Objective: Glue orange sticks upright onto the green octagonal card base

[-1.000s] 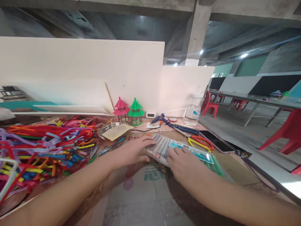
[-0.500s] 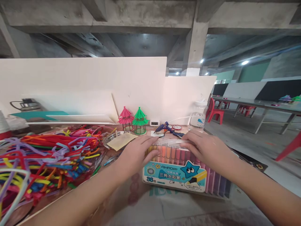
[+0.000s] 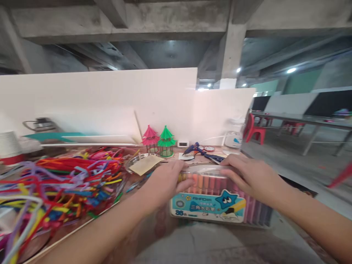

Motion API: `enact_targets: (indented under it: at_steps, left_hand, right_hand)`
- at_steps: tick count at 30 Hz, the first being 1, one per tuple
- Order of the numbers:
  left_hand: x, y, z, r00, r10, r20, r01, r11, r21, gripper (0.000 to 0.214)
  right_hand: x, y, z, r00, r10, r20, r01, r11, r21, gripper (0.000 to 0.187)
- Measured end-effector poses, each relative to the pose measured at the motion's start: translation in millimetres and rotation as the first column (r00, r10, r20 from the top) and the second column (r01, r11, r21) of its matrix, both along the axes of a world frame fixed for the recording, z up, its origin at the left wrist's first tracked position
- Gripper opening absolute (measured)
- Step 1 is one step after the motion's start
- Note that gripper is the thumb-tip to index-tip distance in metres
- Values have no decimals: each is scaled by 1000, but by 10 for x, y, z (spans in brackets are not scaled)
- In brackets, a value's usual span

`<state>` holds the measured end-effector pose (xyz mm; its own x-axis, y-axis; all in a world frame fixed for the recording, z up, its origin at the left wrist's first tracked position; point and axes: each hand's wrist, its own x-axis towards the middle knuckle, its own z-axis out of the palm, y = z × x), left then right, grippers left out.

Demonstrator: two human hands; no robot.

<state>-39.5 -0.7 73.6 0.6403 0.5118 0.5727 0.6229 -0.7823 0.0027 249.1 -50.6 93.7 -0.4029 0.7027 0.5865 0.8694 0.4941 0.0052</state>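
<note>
A clear plastic case of felt-tip markers stands upright before me, with a blue label and a star figure on its front. My left hand is closed over its upper left edge, thumb on the front face. At the upper right, my right hand grips the same case with its fingers bent over the top. The case's white handle shows between both hands. Just behind it lie a blue glue gun and dark-handled pliers.
Loose pipe cleaners are heaped at the left. A pink pagoda model and a green one stand near a small clock. A metal tray holds a yellowish card. A clear jar stands back right.
The camera view has swung slightly left, so everything sits a little further right in the picture. Both hands keep their hold on the marker case.
</note>
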Motion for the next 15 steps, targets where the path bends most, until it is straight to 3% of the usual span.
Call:
enact_targets:
  at_steps: [2,4,5,7,9,15]
  left_hand:
    - [-10,55,-17,1000,-15,12,15,1000,20,39]
    - [-16,108,-27,1000,-4,27,3,999,32,42]
    - [-18,128,-29,999,-3,32,2,999,34,44]
    - [-20,145,-24,999,9,52,-10,1000,28,45]
    - [-19,133,-8,998,42,53,-41,999,-7,47]
    - [-8,86,25,994,38,101,-39,999,4,52]
  right_hand:
    - [172,-23,77,986,-74,-146,51,987,-152,39]
    - [368,-32,104,904,-179,-388,37,937,-348,39]
    - [459,-35,92,814,-232,-533,-33,897,-441,37]
    - [599,-38,26,562,-340,-754,-253,797,-548,33]
    - [663,-43,-63,407,-409,-817,-390,731,-560,36]
    - [604,-105,-141,312,-450,-837,-536,644,-546,35]
